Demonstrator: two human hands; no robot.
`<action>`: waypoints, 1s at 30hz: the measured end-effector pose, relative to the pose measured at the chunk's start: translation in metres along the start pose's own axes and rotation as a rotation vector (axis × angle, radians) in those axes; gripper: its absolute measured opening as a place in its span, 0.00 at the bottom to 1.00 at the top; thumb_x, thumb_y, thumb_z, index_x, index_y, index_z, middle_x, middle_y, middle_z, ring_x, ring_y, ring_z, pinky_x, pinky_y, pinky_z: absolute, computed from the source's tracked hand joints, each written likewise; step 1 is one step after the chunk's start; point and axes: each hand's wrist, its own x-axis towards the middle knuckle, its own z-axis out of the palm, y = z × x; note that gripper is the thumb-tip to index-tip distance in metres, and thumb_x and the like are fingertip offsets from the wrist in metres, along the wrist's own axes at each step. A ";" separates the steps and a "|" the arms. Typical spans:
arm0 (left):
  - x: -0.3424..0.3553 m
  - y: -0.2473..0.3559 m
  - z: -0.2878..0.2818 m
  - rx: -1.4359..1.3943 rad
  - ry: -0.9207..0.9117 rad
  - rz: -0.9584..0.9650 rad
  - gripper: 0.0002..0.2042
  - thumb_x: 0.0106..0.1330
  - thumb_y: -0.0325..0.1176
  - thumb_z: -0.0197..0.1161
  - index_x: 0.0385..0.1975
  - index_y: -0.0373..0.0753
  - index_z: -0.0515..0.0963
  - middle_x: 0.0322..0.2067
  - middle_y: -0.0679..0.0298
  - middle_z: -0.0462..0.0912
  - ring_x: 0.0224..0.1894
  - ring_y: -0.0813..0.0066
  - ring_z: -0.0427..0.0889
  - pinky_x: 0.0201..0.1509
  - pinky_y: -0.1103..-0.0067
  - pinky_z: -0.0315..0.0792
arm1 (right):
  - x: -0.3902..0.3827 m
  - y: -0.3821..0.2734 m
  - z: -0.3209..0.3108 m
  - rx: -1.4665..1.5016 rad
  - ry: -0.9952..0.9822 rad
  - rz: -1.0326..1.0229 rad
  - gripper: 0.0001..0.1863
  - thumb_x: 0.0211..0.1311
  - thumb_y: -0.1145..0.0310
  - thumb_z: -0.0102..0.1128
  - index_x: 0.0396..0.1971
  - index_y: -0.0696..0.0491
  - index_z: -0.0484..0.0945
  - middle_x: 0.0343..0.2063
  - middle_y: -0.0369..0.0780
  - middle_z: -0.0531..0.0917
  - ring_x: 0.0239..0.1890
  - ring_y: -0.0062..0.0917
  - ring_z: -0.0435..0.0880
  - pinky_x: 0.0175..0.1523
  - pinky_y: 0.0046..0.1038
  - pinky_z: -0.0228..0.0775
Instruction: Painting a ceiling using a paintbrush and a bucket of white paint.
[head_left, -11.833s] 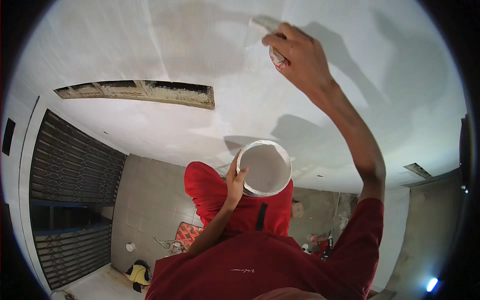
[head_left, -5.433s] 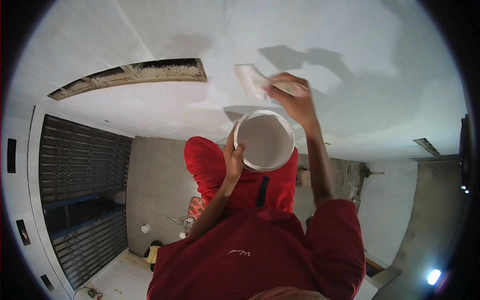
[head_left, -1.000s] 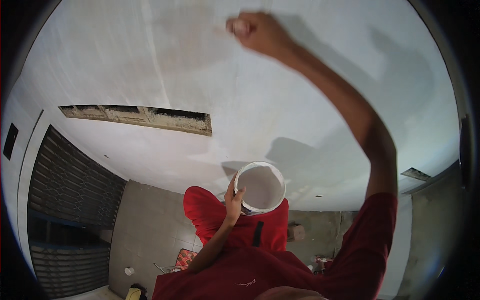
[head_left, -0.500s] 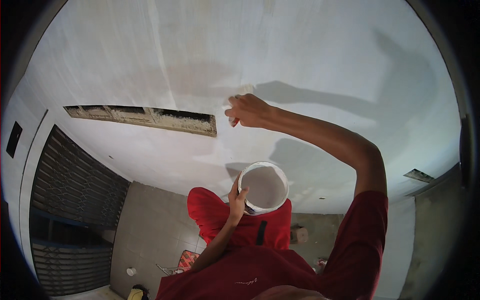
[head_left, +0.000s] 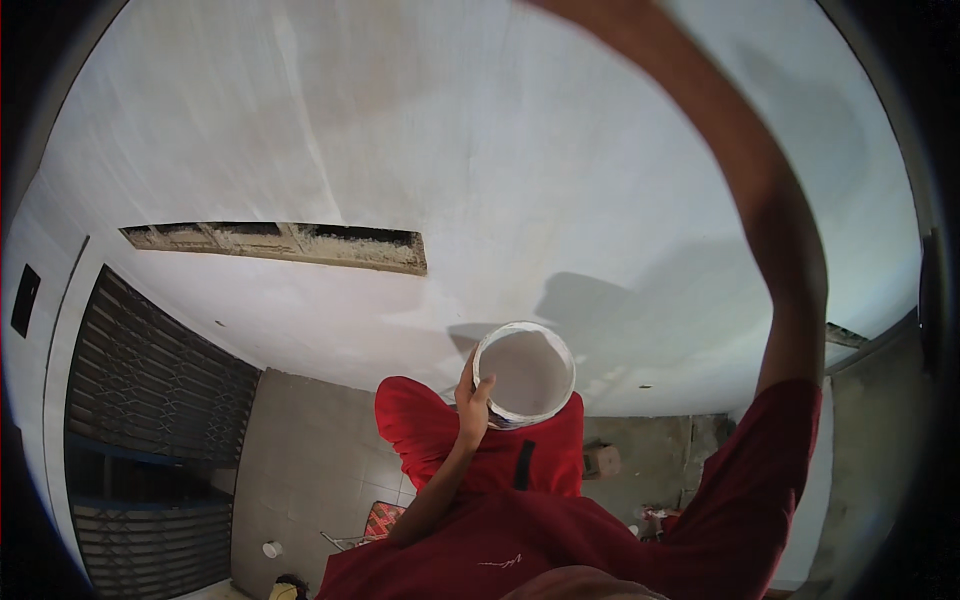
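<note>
My left hand [head_left: 474, 402] is closed on the left rim and side of a white bucket [head_left: 556, 408], thumb over the rim. Inside the bucket shows a pale greyish-white surface; whether it is liquid or bare plastic I cannot tell. The bucket is close above my red-trousered legs. My right arm [head_left: 770, 190] stretches up across the wall and leaves the picture at the top. That hand lies beyond the upper edge, so what it holds does not show. In front of me rises a whitish wall [head_left: 480, 200] with streaky, uneven coating.
A long slot with rough edges [head_left: 360, 258] is cut into the wall at left. Left stands a dark folding metal gate [head_left: 160, 370]. On the tiled floor [head_left: 300, 430] are a small white cup [head_left: 271, 549] and a red patterned seat [head_left: 383, 520]; a brownish block [head_left: 603, 461] lies at right.
My right hand has gone from beside the wall slot up past the picture's top edge, the arm lifting with it. My left hand and the bucket stay nearly in place.
</note>
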 end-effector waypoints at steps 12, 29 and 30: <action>-0.005 -0.003 -0.009 0.010 0.040 0.022 0.26 0.64 0.27 0.52 0.64 0.29 0.63 0.58 0.56 0.73 0.60 0.70 0.71 0.65 0.76 0.61 | -0.134 -0.132 0.022 0.592 -0.755 0.535 0.06 0.43 0.81 0.54 0.17 0.51 0.73 0.25 0.41 0.78 0.29 0.37 0.80 0.34 0.39 0.70; -0.004 -0.008 -0.010 0.014 0.022 0.016 0.27 0.65 0.24 0.54 0.65 0.29 0.62 0.60 0.54 0.71 0.61 0.68 0.70 0.66 0.75 0.60 | -0.118 -0.120 0.034 0.084 -0.613 0.096 0.07 0.51 0.66 0.64 0.30 0.50 0.82 0.31 0.42 0.77 0.38 0.36 0.80 0.39 0.35 0.77; -0.002 -0.008 -0.005 -0.006 0.004 0.003 0.27 0.64 0.23 0.54 0.65 0.29 0.62 0.60 0.54 0.71 0.61 0.68 0.70 0.66 0.75 0.60 | -0.151 -0.143 0.033 0.228 -0.633 0.149 0.07 0.48 0.65 0.66 0.26 0.51 0.81 0.30 0.42 0.76 0.36 0.35 0.80 0.37 0.33 0.77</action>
